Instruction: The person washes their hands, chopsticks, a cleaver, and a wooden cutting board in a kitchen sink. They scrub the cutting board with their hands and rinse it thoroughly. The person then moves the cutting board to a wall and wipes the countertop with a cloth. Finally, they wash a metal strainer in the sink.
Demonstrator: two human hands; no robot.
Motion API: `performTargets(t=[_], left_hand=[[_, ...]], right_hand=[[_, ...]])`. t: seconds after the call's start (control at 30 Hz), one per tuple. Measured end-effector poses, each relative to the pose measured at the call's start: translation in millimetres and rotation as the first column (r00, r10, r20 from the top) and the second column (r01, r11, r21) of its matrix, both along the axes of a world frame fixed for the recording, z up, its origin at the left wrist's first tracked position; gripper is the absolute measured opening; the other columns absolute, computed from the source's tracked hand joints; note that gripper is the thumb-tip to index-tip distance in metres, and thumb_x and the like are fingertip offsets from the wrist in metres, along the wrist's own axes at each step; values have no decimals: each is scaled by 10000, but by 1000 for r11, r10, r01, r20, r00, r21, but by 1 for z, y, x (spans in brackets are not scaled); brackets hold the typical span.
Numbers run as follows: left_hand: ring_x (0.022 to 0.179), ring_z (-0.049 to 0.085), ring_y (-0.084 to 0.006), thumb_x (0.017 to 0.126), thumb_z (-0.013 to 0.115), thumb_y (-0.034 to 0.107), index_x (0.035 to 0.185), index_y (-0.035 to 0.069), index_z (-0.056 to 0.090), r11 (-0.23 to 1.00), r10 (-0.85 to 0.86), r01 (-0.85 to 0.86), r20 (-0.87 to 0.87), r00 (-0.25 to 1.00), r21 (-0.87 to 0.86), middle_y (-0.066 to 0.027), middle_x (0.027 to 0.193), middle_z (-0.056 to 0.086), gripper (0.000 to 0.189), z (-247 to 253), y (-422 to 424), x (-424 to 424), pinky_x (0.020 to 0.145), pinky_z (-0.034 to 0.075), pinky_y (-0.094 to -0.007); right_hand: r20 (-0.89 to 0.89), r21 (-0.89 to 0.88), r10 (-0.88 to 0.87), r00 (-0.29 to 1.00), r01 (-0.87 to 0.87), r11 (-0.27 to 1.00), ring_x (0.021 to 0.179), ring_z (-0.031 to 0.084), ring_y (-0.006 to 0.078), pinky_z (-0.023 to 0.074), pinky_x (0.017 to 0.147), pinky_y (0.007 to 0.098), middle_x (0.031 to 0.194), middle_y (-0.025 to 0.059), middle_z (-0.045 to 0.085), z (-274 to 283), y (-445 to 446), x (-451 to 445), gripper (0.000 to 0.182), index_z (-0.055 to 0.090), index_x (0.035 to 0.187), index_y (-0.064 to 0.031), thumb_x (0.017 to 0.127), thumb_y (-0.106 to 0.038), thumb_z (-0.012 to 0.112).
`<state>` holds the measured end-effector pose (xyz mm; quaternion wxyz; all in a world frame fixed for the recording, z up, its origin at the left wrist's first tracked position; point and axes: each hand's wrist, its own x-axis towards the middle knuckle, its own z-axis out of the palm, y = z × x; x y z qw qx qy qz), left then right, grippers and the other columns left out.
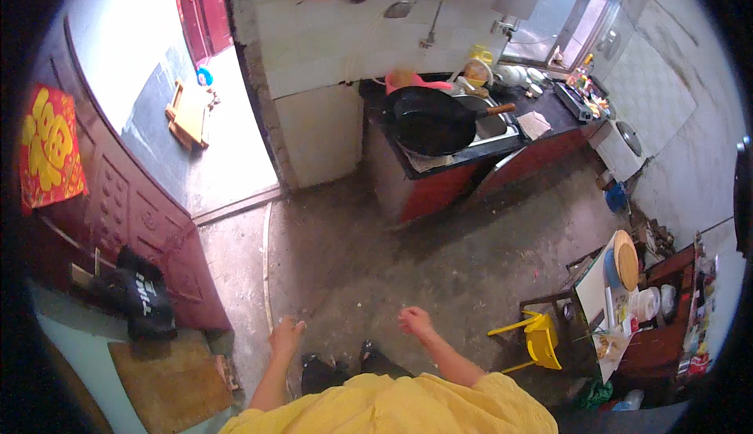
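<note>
Both of my hands hang in front of me over the concrete floor (pixel 365 257), touching nothing. My left hand (pixel 286 335) looks empty, its thumb standing off from the loosely bent fingers. Farther right, my right hand (pixel 415 321) is curled into a loose fist with no object showing. Ahead stands a dark-topped kitchen counter (pixel 406 198) with red fronts. A black wok (pixel 432 122) with a wooden handle lies across the near side of its sink (pixel 493 121). Behind the wok sits a pink plastic container (pixel 400 79). A folded cloth (pixel 534 125) lies right of the sink.
To the left, a dark red door (pixel 126 198) stands by a bright doorway, with a black bag (pixel 144 298) hanging near it. At right are a yellow plastic stool (pixel 542 340) and a cluttered table (pixel 594 293). A gas stove (pixel 572 101) sits at the counter's far end.
</note>
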<state>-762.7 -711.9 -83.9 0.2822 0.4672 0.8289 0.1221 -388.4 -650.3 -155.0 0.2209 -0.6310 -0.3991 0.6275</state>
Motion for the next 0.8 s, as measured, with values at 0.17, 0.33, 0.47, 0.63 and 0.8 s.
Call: performTargets(t=[0.17,0.33,0.47,0.63,0.8], left_hand=[[795,635,-308,773,593,98,1053,99,615,883,-375,309,134,917,354,-140,879,655,280,11,95,114,695,500,-414],[1117,541,-230,759,596,21,1260,101,528,765,-212,639,967,139,76,-67,1255,549,512,67,177,273,873,478,-338],[1194,463,-273,844,542,212,1322,107,462,298,-544,947,836,65,120,-97,1334,473,496,66,231,348,948,386,-401],[1297,342,-329,899,457,411,1355,104,414,96,-891,951,401,215,-295,-159,1397,391,552,67,292,372,1055,240,-500],[1271,358,-372,848,547,393,1226,33,490,0,-967,870,-223,126,492,-216,1314,433,525,131,398,400,1018,278,-556]], right_hand=[[23,-90,-511,859,511,855,599,604,165,472,509,290,806,49,619,-1,-8,94,132,600,938,-84,866,-194,585],[-89,-29,-423,902,422,906,571,573,161,457,498,287,795,57,612,-6,15,129,147,578,971,-70,859,-165,587],[-7,-10,-556,831,556,831,567,572,172,464,501,302,790,58,610,11,43,145,157,573,978,-55,863,-161,592],[-159,-105,-694,702,687,719,628,610,200,497,529,329,783,63,609,35,98,207,148,578,976,-49,860,-141,590],[-116,-39,-723,681,724,689,657,632,204,514,547,332,788,66,617,37,140,236,174,569,1000,-50,877,-173,554]])
